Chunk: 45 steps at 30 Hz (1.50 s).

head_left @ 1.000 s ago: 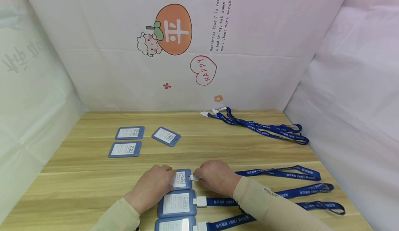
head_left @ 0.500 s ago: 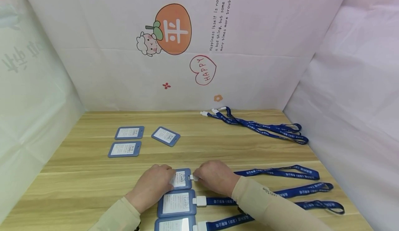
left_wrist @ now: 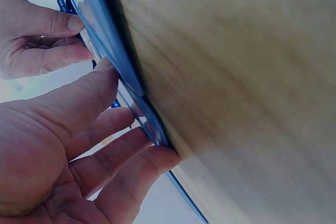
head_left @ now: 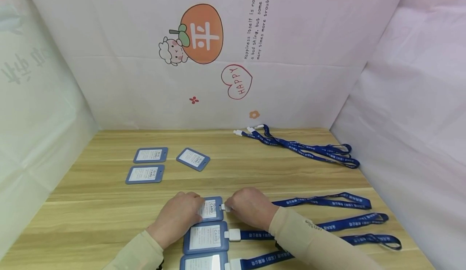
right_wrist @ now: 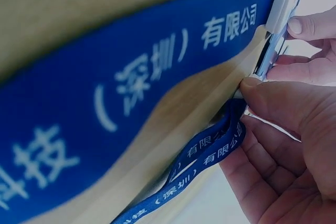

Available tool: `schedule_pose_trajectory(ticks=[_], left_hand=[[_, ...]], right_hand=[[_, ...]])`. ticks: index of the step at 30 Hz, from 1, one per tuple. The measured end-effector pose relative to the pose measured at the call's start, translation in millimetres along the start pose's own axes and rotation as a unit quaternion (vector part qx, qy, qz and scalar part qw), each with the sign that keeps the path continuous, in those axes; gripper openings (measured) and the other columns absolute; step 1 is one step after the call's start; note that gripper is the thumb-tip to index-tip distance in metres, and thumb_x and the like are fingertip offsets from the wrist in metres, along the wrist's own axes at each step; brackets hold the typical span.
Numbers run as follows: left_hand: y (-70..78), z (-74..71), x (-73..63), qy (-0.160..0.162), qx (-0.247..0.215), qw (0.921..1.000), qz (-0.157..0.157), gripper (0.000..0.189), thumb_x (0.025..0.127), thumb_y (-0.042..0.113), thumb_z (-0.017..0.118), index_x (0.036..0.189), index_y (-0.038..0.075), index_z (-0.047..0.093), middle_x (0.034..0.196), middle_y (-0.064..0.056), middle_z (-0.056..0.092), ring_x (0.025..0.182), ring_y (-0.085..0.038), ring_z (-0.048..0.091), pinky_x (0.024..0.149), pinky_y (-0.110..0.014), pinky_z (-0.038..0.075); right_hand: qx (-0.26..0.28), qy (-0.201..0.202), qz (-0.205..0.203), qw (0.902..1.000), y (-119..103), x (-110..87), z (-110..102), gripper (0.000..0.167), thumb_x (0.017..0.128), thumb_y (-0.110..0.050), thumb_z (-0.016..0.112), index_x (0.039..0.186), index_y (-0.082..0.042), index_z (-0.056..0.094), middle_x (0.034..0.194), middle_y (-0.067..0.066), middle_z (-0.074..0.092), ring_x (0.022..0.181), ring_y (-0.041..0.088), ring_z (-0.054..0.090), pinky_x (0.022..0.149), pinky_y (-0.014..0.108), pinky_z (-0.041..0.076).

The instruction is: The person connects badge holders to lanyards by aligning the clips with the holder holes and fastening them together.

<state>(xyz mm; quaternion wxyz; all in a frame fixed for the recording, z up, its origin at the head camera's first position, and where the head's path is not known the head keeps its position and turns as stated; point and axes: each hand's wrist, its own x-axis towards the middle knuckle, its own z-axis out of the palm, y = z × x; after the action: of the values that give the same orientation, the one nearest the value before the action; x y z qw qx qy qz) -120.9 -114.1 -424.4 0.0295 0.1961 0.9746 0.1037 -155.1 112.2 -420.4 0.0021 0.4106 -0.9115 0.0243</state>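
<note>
My left hand [head_left: 177, 218] grips a blue badge holder [head_left: 211, 208] by its long edges, with the holder flat on the table. Just right of it, my right hand [head_left: 251, 206] pinches the white clip [head_left: 224, 207] of a dark blue lanyard [head_left: 329, 202]. That clip's tip meets the holder's slotted end and is partly covered by the fingers. In the right wrist view the lanyard's strap [right_wrist: 205, 148] runs away below the thumb. Nearer the body lies a second badge holder [head_left: 205, 237], its white clip [head_left: 234, 234] joined to another lanyard [head_left: 256, 235].
A third holder [head_left: 204, 262] with its lanyard [head_left: 269, 258] lies at the front edge of view. Three loose holders [head_left: 150, 155] rest at the back left. Several lanyards [head_left: 302, 146] are bunched at the back right. White printed cloth walls [head_left: 291, 92] enclose the table [head_left: 91, 205].
Both hands keep nearly the same position and grip. The pinched lanyard's far loop has shifted very slightly left.
</note>
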Motion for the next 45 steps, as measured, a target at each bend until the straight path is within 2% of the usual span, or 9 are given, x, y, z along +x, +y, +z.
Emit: schedule_pose_trajectory(ticks=[19,31,45], left_hand=[[-0.3,-0.1,1.2,0.01,0.004,0.9999,0.006,0.037,0.08,0.022,0.091,0.111,0.007,0.079,0.109,-0.011,0.077,0.096,-0.026,0.072,0.088,-0.041,0.061],[0.3,-0.6,1.0,0.008,0.005,0.9999,0.005,0.037,0.08,0.023,0.09,0.111,0.007,0.079,0.109,-0.01,0.078,0.095,-0.026,0.073,0.088,-0.041,0.061],[0.6,-0.2,2.7,0.002,0.008,1.0,-0.001,0.038,0.08,0.023,0.091,0.113,0.008,0.08,0.111,-0.01,0.078,0.098,-0.027,0.073,0.089,-0.042,0.061]], right_hand=[[-0.009,0.002,0.003,1.0,-2.9,3.1,-2.1,0.012,0.096,-0.018,0.076,0.105,-0.02,0.084,0.086,-0.007,0.08,0.071,-0.003,0.07,0.069,0.013,0.058],[-0.015,0.005,-0.007,0.9999,-2.4,3.8,-2.2,0.013,0.096,-0.017,0.076,0.107,-0.02,0.083,0.09,-0.006,0.081,0.08,0.003,0.076,0.073,0.013,0.059],[-0.006,-0.005,-0.016,0.9998,2.0,6.4,-2.4,0.014,0.096,-0.019,0.077,0.108,-0.022,0.083,0.093,-0.008,0.081,0.084,0.002,0.076,0.078,0.014,0.06]])
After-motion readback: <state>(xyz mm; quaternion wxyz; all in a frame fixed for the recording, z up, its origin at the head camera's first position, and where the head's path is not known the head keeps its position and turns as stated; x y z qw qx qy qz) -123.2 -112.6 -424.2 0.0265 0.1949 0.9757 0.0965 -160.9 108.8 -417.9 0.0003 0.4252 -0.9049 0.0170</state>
